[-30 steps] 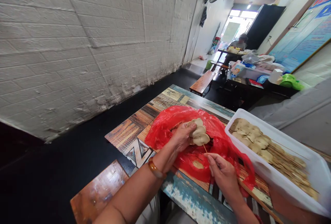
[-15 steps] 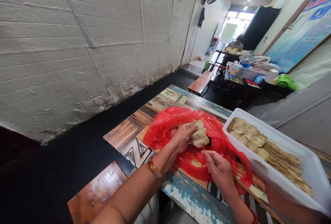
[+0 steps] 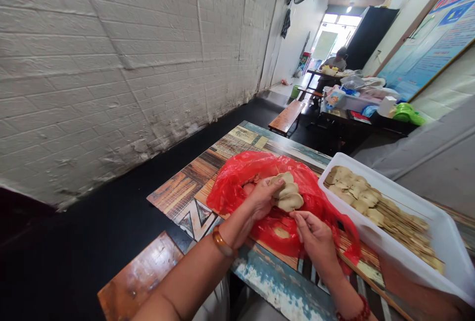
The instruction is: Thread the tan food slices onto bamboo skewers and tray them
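Thin, round, pale beige slices (image 3: 288,196) overlap in a row on a skewer, and my left hand (image 3: 264,196) grips them at their left side. The fingers of my right hand (image 3: 313,234) are pinched on the skewer's lower end, just below the bottom slice; little of the stick shows there. Beneath both hands a red plastic bag (image 3: 237,172) lies spread open on the table, with more slices (image 3: 282,232) partly showing inside it. To the right, a white plastic tub (image 3: 399,193) holds several skewers (image 3: 393,222) of the same slices, laid side by side.
The patterned wood-look table (image 3: 178,187) bears the bag and tub. Loose sticks (image 3: 374,286) lie by its right front. A wooden stool (image 3: 141,276) is at lower left, a bench (image 3: 287,117) beyond. Farther back, a person (image 3: 338,60) sits at another table near cluttered goods (image 3: 361,86).
My right hand has come closer to the lowest slice, and less of the skewer shows between them. My left hand keeps its grip on the slices. The view has shifted slightly.
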A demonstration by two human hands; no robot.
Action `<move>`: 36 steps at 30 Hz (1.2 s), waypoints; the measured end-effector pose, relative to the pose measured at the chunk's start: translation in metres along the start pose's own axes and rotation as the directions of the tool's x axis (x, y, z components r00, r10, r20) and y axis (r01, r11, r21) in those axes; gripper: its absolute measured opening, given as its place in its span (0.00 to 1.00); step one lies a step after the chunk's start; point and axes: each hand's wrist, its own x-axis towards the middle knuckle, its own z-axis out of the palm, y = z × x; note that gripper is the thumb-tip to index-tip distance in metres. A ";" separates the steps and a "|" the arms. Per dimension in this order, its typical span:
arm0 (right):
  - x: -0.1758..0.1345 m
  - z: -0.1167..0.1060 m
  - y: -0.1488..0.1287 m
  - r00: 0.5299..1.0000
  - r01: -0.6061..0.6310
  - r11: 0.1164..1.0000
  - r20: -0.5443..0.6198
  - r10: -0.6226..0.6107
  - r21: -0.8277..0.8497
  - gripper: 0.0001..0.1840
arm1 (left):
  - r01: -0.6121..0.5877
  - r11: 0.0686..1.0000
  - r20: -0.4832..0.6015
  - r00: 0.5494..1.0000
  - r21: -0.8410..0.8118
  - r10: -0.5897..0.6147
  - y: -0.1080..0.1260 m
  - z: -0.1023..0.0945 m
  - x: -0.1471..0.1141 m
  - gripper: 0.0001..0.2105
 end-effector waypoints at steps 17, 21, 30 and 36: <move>0.001 -0.005 -0.003 1.000 0.020 0.999 -0.018 -0.021 -0.040 0.19 | -0.015 0.995 -0.007 1.000 0.102 0.016 -0.009 -0.002 0.002 0.21; 0.002 -0.011 -0.003 0.998 0.043 0.998 -0.041 -0.045 -0.041 0.18 | 0.005 0.988 0.001 1.000 0.154 -0.005 -0.005 -0.002 0.002 0.21; -0.001 -0.021 -0.006 0.997 -0.066 0.990 -0.030 0.070 0.126 0.21 | 0.015 0.988 0.077 0.997 0.151 -0.027 0.004 0.004 -0.001 0.23; 0.000 -0.017 -0.011 0.998 -0.057 0.993 -0.012 0.059 0.103 0.19 | -0.005 0.992 0.085 0.996 0.122 -0.005 0.002 0.006 -0.002 0.24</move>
